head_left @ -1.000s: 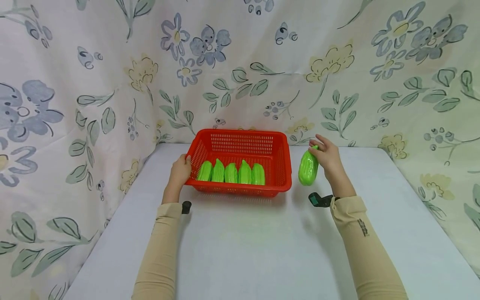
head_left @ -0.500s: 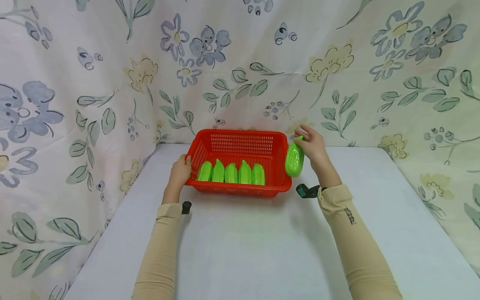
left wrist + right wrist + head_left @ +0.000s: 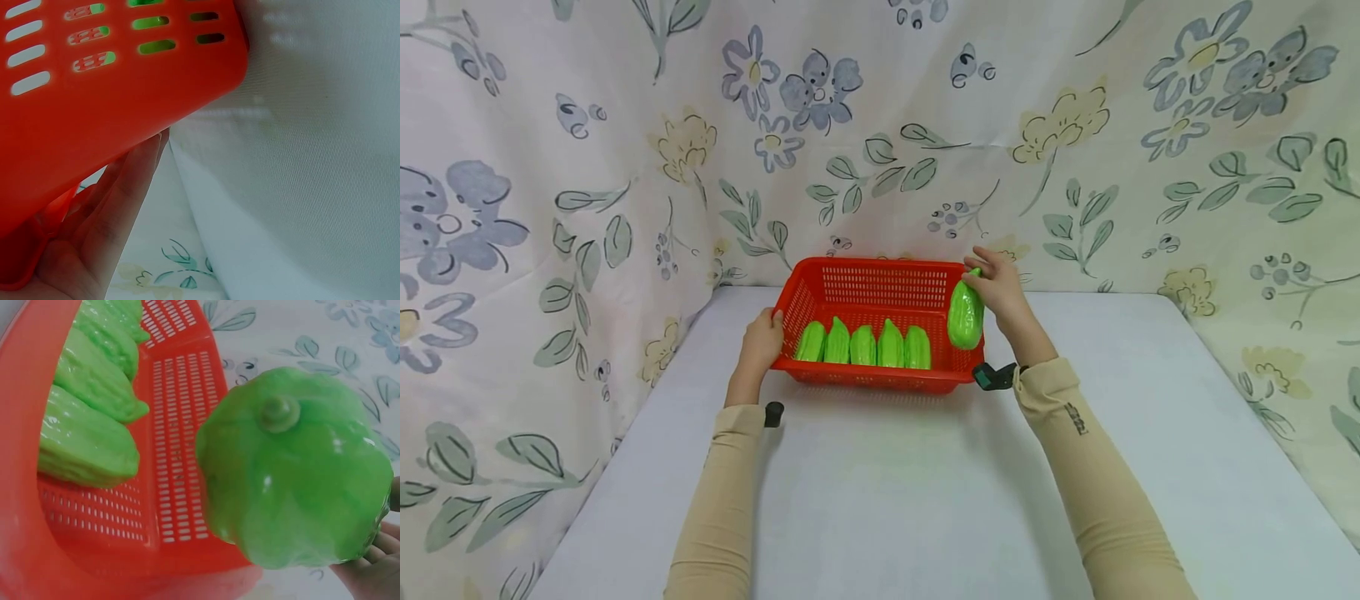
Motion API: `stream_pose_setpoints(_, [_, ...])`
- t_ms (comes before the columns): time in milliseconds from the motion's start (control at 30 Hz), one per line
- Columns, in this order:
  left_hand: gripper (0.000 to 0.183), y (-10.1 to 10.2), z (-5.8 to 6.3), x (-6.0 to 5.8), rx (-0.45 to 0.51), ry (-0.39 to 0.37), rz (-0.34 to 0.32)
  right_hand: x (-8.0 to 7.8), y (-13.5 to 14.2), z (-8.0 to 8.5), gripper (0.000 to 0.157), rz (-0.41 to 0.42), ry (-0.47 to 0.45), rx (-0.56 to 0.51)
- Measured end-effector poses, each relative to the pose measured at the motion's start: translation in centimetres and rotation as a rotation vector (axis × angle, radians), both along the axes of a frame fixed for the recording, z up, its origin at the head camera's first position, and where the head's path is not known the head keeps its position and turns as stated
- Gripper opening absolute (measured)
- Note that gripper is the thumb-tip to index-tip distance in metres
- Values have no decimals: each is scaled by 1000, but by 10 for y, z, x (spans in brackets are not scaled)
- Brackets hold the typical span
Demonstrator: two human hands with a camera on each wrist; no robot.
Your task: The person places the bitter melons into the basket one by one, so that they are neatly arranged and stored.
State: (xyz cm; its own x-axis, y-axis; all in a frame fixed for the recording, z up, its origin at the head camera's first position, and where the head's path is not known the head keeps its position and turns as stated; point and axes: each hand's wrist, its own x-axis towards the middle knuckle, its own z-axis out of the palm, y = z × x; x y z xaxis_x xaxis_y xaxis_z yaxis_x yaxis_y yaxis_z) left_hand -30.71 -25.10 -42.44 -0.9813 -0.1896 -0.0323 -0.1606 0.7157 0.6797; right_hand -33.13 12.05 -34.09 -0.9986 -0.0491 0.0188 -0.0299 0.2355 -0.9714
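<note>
A red perforated plastic basket stands on the table, with several bright green bitter melons lined up side by side along its front. My left hand grips the basket's left rim; in the left wrist view its fingers lie against the outer wall. Hanging from my right hand is another bitter melon, pinched by its upper end and tilted slightly. It overlaps the basket's right end in the head view. The right wrist view shows this held melon large, its blunt end facing the camera.
The basket rests on a white table, near its far edge. A floral curtain hangs behind and on both sides. A dark wrist camera on the right arm overlaps the basket's front right corner in the head view.
My right hand has carried the bitter melon leftward and slightly up, from beside the basket to over its right end. The left hand and the basket have stayed in place.
</note>
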Motion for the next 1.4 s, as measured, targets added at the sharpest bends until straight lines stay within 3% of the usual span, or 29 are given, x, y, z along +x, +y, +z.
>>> stream_pose_setpoints(333, [51,0,-1,-1,0,0,-2,-9,-15,-9,60,42,-43,-30])
stream_pose_setpoints(600, [51,0,-2,-2,-3,3,-2,-15,-19,-13,60,65,-83,22])
stream_pose_setpoints(767, [51,-1,-2,-2,-3,2,-3,-26,-20,-16,61,94,-154,130])
stream_pose_setpoints(900, [51,-1,-3,-2,-2,-2,-3,-45,-16,-32,62,179,-184,228])
stream_pose_setpoints(1000, [51,-1,-2,-1,2,-8,-2,-91,-6,-78,61,215,-124,301])
stream_pose_setpoints(1133, [51,0,-3,-2,3,-7,-3,-142,0,-129,66,244,-147,400])
stream_pose_setpoints(1200, [52,0,-3,-2,0,-1,-3,-144,-2,-131,69,280,-201,426])
stream_pose_setpoints(1367, [51,0,-4,-3,-2,2,3,-144,-11,-133,67,315,-217,507])
stream_pose_setpoints(1400, [51,0,-4,-3,-2,0,5,-135,-15,-124,65,328,-218,529])
